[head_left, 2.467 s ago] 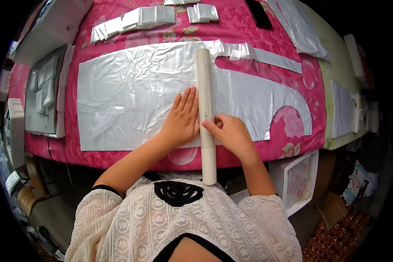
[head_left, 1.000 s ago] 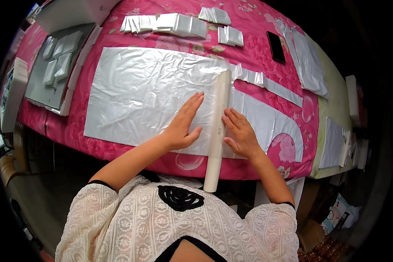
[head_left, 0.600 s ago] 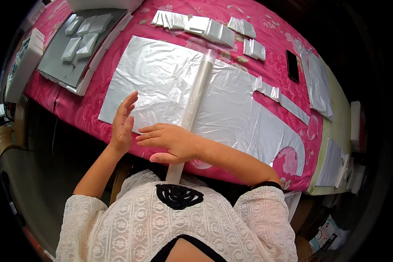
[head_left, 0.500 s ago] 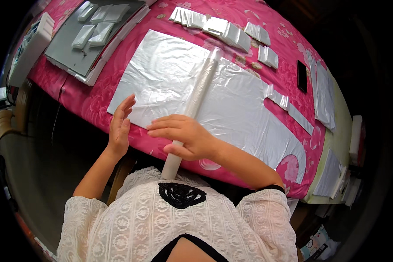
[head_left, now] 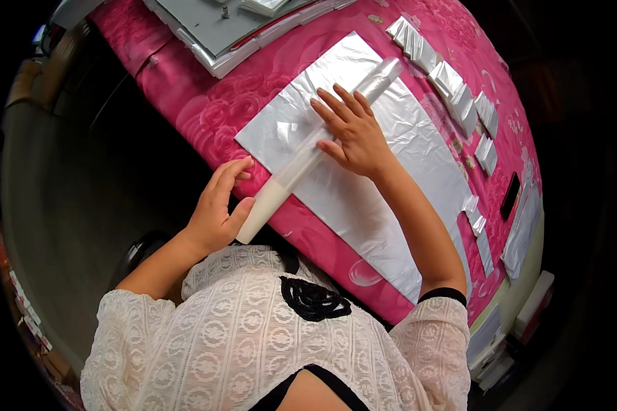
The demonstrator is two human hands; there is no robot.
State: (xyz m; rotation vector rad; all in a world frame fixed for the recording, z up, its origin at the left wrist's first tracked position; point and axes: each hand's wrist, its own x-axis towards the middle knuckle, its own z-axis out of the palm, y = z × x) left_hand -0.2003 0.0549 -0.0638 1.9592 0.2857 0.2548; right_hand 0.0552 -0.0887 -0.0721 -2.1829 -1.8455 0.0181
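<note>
A long roll (head_left: 284, 181) of clear plastic film on a whitish core lies slantwise over a silvery plastic sheet (head_left: 418, 130). Its near end juts past the table edge toward my body. My right hand (head_left: 355, 137) is over the middle of the roll, fingers spread and palm down; whether it presses on the film cannot be made out. Beside the roll's near end is my left hand (head_left: 216, 212), fingers slightly bent and thumb apart, with nothing held. Its thumb is close to the core, and contact is unclear.
A pink flowered cloth (head_left: 219, 116) covers the table. Folded silvery packets (head_left: 452, 92) form a row at the far right, near a black phone (head_left: 510, 195) and a narrow plastic strip (head_left: 478, 229). A grey board (head_left: 219, 27) lies on a stack at the far left.
The view has turned left. My right hand has gone farther out along the roll, fingers now spread. My left hand has come to the roll's near end.
</note>
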